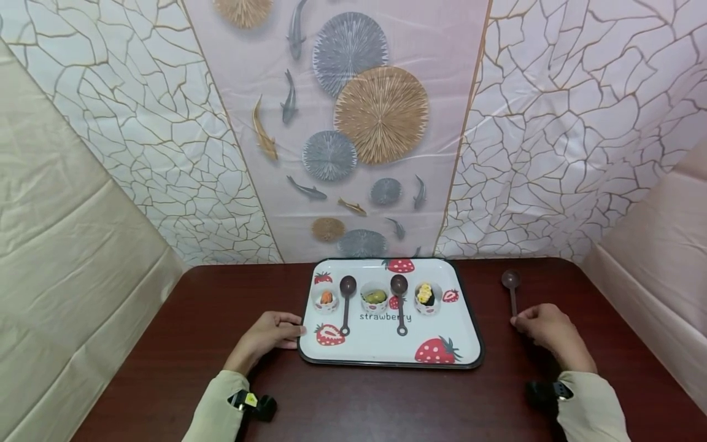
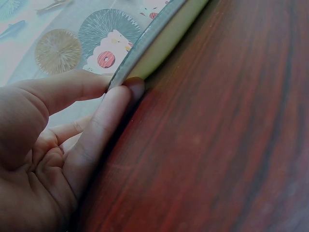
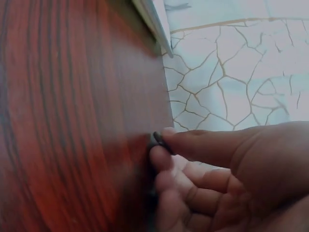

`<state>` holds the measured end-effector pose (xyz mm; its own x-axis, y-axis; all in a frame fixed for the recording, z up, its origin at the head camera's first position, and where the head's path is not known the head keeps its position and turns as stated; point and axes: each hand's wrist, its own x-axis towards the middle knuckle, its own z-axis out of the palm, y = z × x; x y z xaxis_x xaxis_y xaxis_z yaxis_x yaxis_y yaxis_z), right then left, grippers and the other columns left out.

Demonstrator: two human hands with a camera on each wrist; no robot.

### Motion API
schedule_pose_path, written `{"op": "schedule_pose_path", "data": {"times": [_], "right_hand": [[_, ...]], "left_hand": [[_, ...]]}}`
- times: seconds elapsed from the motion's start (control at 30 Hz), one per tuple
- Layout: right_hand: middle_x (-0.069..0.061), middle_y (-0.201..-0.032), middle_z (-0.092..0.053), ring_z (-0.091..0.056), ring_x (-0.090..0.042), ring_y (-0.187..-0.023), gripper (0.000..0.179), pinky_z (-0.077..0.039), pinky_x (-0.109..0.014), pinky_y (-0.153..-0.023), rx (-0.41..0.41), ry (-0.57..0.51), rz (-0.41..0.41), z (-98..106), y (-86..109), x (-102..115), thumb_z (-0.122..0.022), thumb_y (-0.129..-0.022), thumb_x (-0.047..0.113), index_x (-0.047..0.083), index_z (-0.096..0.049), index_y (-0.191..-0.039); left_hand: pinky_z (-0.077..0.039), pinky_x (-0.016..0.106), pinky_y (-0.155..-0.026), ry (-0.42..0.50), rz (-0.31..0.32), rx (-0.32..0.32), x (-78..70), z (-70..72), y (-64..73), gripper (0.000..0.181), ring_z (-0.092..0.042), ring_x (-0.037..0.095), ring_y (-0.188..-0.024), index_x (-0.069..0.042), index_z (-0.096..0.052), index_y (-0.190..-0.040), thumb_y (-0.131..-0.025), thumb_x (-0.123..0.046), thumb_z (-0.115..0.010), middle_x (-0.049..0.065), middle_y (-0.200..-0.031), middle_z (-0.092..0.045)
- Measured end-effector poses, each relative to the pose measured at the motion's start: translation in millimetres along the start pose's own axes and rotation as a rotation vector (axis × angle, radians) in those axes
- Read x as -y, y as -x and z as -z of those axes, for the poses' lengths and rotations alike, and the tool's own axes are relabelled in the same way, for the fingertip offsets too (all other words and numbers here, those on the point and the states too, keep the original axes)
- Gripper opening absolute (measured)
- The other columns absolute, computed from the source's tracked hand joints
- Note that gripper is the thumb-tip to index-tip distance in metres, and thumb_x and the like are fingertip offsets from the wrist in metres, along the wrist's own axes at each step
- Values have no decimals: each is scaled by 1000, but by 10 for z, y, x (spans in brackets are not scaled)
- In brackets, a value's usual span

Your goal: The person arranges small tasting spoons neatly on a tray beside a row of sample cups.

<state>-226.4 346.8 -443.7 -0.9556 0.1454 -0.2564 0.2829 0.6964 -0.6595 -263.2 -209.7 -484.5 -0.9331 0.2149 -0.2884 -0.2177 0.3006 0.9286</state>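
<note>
A white tray (image 1: 364,350) with a black rim and strawberry prints lies on the table. My left hand (image 1: 270,334) grips its left edge; in the left wrist view the thumb is on the rim and a finger is beneath it. To the tray's right, my right hand (image 1: 552,331) pinches the handle end of a brown measuring spoon (image 1: 511,288). Two more brown spoons, a left one (image 1: 347,301) and a right one (image 1: 400,301), lie on the tray between three small cups. The left cup (image 1: 318,307) holds something orange, the middle cup (image 1: 364,301) something green, the right cup (image 1: 437,302) something yellow and black.
The dark red wooden table (image 1: 221,307) extends on both sides of the tray. Behind it hangs a patterned cloth (image 1: 353,202), and beige padded panels stand at the left (image 1: 72,245) and right (image 1: 657,264).
</note>
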Motion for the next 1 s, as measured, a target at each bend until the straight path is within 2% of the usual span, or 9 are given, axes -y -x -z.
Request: {"op": "schedule_pose_path", "data": {"times": [0.13, 0.23, 0.37, 0.5, 0.67, 0.83, 1.0], "right_hand": [[-4, -88, -67, -59, -19, -79, 28, -54, -31, -64, 42, -176, 5, -40, -49, -31, -59, -105, 13, -13, -68, -111], [-1, -88, -67, -59, -17, -77, 32, -54, -29, -63, 69, -230, 3, -55, -68, -32, -59, -107, 16, -13, -65, -117], [5, -88, -69, -61, -12, -74, 35, -53, -25, -60, 91, -317, -9, -69, -66, -56, -58, -108, 19, -13, -63, -123], [9, -87, -72, -61, -8, -71, 34, -51, -22, -56, 93, -409, -23, -94, -22, -127, -61, -108, 23, -5, -68, -125], [11, -90, -73, -62, -8, -70, 32, -51, -22, -54, 117, -418, 4, -178, 30, -145, -67, -105, 29, 2, -72, -122], [10, -91, -74, -61, -9, -69, 42, -51, -23, -54, 95, -382, 20, -264, 62, -78, -68, -105, 30, -5, -66, -127], [9, -91, -73, -61, -9, -69, 44, -53, -24, -56, 72, -366, 15, -272, 73, -84, -66, -106, 30, -7, -65, -128]], "left_hand": [[-66, 30, -75, -3, 2, -4, 2, 5, 19, 48, -72, 14, -79, 12, -63, -130, -94, -15, -79, 9, -100, -78], [-66, 31, -75, -10, 4, -15, -6, 6, 31, 48, -72, 14, -79, 12, -63, -130, -94, -15, -79, 10, -100, -78], [-66, 31, -75, -15, 13, -29, -13, -3, 23, 48, -73, 15, -79, 10, -64, -131, -94, -17, -80, 10, -101, -78], [-66, 32, -76, -18, 9, -22, -14, -24, -9, 49, -73, 15, -80, 10, -64, -131, -94, -18, -80, 10, -101, -78], [-66, 31, -75, -35, 12, -34, 0, -11, -6, 49, -72, 15, -79, 10, -64, -131, -94, -17, -80, 9, -100, -78], [-66, 31, -74, -35, 4, -37, 8, 16, 25, 49, -72, 15, -79, 10, -64, -131, -94, -18, -80, 9, -100, -78], [-66, 30, -74, -28, 1, -22, -3, -13, 27, 49, -72, 15, -81, 11, -63, -131, -94, -17, -80, 10, -101, -78]]}}
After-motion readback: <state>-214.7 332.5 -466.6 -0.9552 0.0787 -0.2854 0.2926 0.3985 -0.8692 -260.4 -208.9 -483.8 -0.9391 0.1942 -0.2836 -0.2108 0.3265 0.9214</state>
